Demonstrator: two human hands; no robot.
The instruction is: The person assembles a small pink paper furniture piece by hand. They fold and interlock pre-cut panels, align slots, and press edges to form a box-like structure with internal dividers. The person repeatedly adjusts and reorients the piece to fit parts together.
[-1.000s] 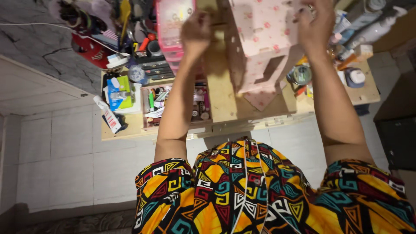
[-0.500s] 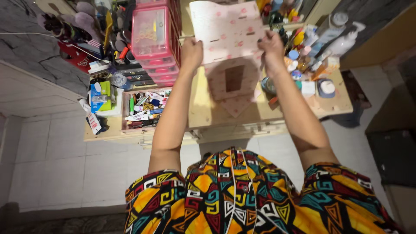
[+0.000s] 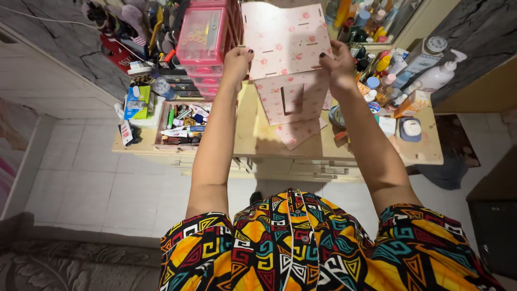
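Left hand (image 3: pixel 237 60): raised over the table, its grip clenched on the left edge of the pink floral panel, dark-painted nails seen on the fingers.
Right hand (image 3: pixel 338 64): raised likewise, its grip clenched on the right edge of the same panel.
Pink floral panel (image 3: pixel 284 39): a flat board with small slots and a rose print, held upright between both hands, above and just in front of the box.
Pink floral box (image 3: pixel 293 97): a part-built piece in the same print with a rectangular opening in its face, stood on the table directly below the panel; whether the two touch cannot be told.
Loose floral piece (image 3: pixel 299 132): laid flat on the table, at the foot of the box.
Table (image 3: pixel 253 134): a pale wooden top with drawers beneath, set against the wall.
Pink drawer unit (image 3: pixel 203 37): translucent plastic, stood just left of the left hand.
Open tray of pens and tubes (image 3: pixel 183 125): placed on the left part of the table.
Bottles and jars (image 3: pixel 398 70): crowded on the right part, a white pump bottle (image 3: pixel 439 75) among them.
Floor (image 3: pixel 91 178): pale tiles seen below the table.
Patterned garment (image 3: pixel 301 248): bright geometric print, worn by the person, filling the lower view.
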